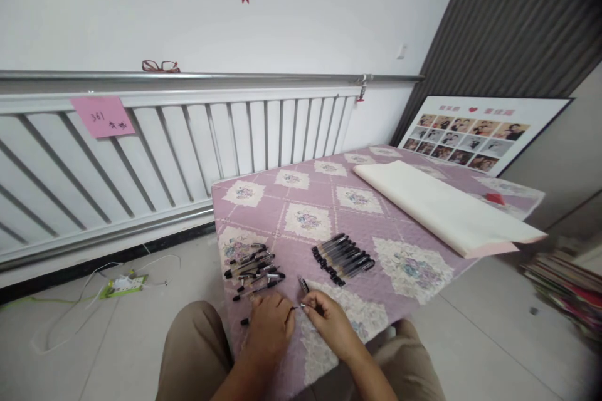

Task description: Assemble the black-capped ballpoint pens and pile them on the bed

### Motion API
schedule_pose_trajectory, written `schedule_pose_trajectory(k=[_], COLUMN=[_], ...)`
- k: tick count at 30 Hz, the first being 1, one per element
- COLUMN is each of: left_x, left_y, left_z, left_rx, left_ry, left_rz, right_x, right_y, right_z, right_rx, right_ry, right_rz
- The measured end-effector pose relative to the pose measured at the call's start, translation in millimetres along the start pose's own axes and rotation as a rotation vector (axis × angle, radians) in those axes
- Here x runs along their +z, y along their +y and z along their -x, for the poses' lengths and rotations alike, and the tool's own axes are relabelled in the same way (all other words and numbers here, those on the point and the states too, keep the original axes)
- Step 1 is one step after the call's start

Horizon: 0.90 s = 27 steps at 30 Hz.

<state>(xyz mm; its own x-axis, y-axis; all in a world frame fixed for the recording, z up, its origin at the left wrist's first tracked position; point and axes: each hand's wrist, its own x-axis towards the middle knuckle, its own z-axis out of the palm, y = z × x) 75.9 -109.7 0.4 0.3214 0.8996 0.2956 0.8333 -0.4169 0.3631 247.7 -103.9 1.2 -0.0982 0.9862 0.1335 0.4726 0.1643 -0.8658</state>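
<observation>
My left hand [270, 326] is closed around a pen whose black end [245, 321] shows to its left. A thin dark tip pokes out at its right side. My right hand [332, 322] pinches a small silvery pen tip [302, 305] right by that dark tip; whether they touch is too small to tell. A black clipped pen cap [303, 285] shows just beyond my right fingers; I cannot tell if they hold it. Behind my left hand lies a loose pile of black pens [254, 269]. A neat slanted row of pens [343, 257] lies beyond my right hand.
A purple floral cloth [308, 220] covers the table. A folded cream sheet [423, 200] lies at the right, with a photo board [470, 135] behind it. Along the wall runs a white radiator [188, 150] with a pink note [103, 117]. Glasses [160, 66] rest on the pipe.
</observation>
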Motion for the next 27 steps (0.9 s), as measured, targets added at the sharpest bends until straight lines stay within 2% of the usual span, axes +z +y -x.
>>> schedule_pose_trajectory(k=[5, 8, 14, 17, 23, 27], left_x=[-2.8, -3.7, -6.4, -8.0, -10.5, -12.2], left_y=[-0.1, -1.5, -4.3, -6.2, -8.8, -8.6], left_z=[-0.6, -1.3, -2.5, -2.6, -3.4, -4.4], left_rx=[-0.047, -0.076, -0.124, -0.136, -0.146, -0.153], left_ry=[0.0, -0.003, -0.029, -0.026, -0.008, -0.023], left_rz=[-0.004, -0.004, -0.021, -0.028, -0.026, -0.024], right_x=[2.2, 4.4, 12.3, 15.2, 9.6, 7.5], right_y=[0.0, 1.8, -5.0, -7.2, -1.5, -2.1], right_z=[0.3, 0.8, 1.8, 0.7, -12.4, -25.7], right_rx=[0.036, -0.003, -0.145, -0.165, -0.082, -0.046], right_ry=[0.099, 0.131, 0.088, 0.072, 0.212, 0.172], right_rz=[-0.009, 0.07, 0.36, 0.381, 0.345, 0.435])
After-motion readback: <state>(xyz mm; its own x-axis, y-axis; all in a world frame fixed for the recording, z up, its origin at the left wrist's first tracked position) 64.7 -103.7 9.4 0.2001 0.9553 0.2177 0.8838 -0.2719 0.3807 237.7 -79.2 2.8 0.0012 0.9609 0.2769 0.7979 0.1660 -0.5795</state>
